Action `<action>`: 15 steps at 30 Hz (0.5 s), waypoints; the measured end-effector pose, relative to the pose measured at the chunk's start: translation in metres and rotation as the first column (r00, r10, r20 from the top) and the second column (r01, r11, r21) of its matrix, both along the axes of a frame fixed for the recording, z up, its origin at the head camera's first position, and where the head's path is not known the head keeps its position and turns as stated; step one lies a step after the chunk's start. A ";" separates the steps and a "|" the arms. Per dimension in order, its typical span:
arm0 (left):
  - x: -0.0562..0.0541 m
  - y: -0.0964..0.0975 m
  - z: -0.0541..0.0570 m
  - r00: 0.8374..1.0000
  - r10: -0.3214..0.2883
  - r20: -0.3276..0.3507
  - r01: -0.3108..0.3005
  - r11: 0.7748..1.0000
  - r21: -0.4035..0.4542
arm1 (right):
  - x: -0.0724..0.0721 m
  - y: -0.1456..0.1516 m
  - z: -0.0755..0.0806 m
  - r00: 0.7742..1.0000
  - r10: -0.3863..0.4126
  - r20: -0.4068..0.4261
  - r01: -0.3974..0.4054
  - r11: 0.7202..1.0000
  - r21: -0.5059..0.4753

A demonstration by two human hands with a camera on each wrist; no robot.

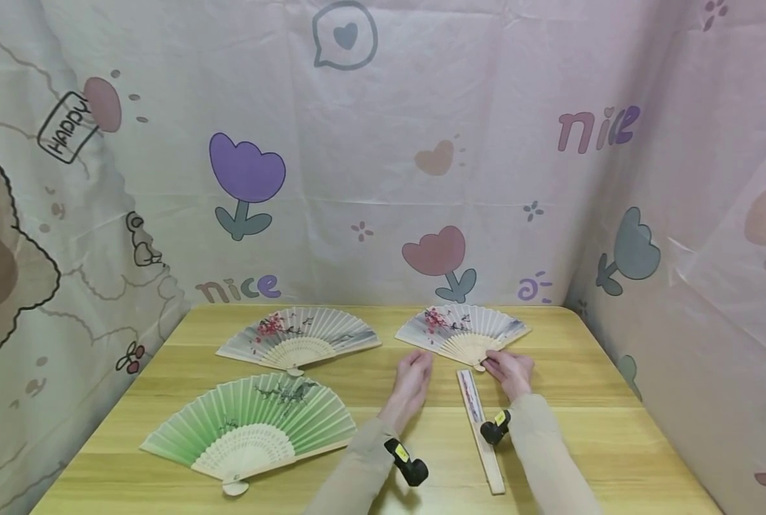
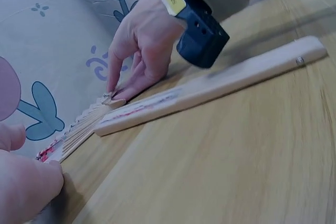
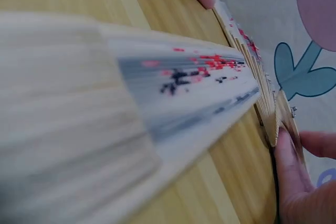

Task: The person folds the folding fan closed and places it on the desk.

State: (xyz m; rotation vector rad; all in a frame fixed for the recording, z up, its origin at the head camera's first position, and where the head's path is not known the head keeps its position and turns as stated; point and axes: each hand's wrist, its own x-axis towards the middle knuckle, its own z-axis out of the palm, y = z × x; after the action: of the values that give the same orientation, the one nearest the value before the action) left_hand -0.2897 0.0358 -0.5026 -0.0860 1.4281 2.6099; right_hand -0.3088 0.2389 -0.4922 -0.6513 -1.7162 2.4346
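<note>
A grey-white folding fan (image 1: 463, 332) with red blossoms lies spread at the back right of the table. My right hand (image 1: 511, 372) pinches it near the pivot, thumb and fingers on the end ribs (image 3: 286, 121). At its left edge is my left hand (image 1: 411, 383); in the left wrist view the fan's edge (image 2: 52, 153) runs between that hand's thumb and a finger. Between my forearms a closed folding fan (image 1: 479, 429) lies lengthwise, its pale guard (image 2: 236, 80) flat on the wood and its folded blossom print (image 3: 199, 74) visible in the right wrist view.
Another grey blossom fan (image 1: 299, 336) lies spread at the back left. Nearer me on the left is a spread green fan (image 1: 260, 429). A printed cloth (image 1: 357, 179) hangs behind the wooden table (image 1: 588, 429) and along both sides.
</note>
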 end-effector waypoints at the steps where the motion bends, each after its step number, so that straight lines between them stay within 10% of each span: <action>1: -0.001 0.001 0.001 1.000 0.000 0.008 0.000 1.000 0.016 | -0.001 0.000 -0.001 1.000 -0.001 0.004 0.001 1.000 -0.001; 15: -0.007 0.003 0.002 0.999 0.046 0.025 -0.048 0.995 0.090 | 0.007 -0.007 0.007 0.999 0.044 -0.002 -0.044 0.999 -0.018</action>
State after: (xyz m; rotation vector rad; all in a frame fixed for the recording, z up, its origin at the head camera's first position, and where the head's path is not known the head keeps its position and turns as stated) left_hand -0.2972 0.0385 -0.5009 -0.1385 1.3136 2.6981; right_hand -0.3018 0.2316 -0.4853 -0.6202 -1.7285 2.4819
